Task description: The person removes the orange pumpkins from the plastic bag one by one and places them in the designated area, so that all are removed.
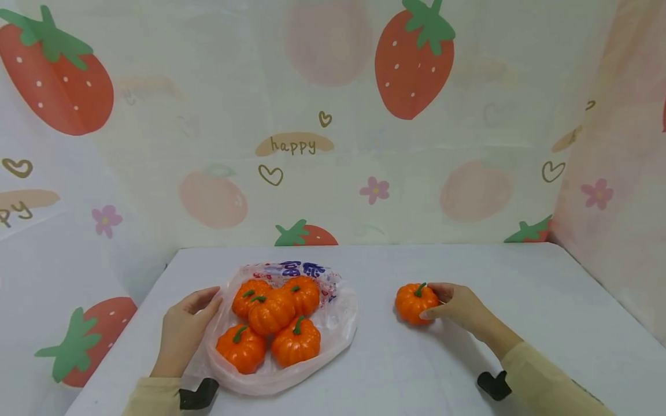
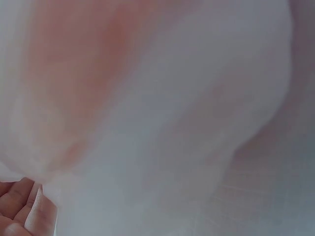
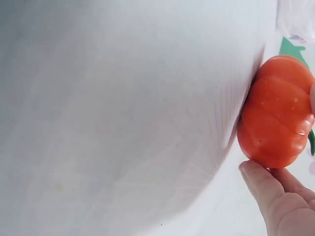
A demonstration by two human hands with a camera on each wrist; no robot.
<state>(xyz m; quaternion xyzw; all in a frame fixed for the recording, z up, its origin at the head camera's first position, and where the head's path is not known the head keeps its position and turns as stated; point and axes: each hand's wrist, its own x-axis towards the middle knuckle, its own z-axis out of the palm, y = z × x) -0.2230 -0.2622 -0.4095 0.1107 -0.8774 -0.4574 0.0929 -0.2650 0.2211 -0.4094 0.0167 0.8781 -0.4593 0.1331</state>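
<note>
A translucent white plastic bag (image 1: 333, 335) lies spread wide on the table, with several small orange pumpkins (image 1: 272, 312) inside it. My left hand (image 1: 186, 326) is at the bag's left side and holds its edge with thumb and fingertips. In the left wrist view the bag (image 2: 162, 108) fills most of the picture, and a few fingers (image 2: 40, 211) show at the lower left corner. To the right, one more small pumpkin (image 1: 415, 303) stands on the table, stem up. My right hand (image 1: 458, 306) grips it from its right side, thumb in front and fingers behind.
The white table (image 1: 374, 370) runs back to a wall covering (image 1: 354, 156) with printed strawberries, hearts and flowers. Similar covering (image 1: 624, 190) hangs along both sides. Dark wrist mounts (image 1: 199, 394) sit at both sleeves.
</note>
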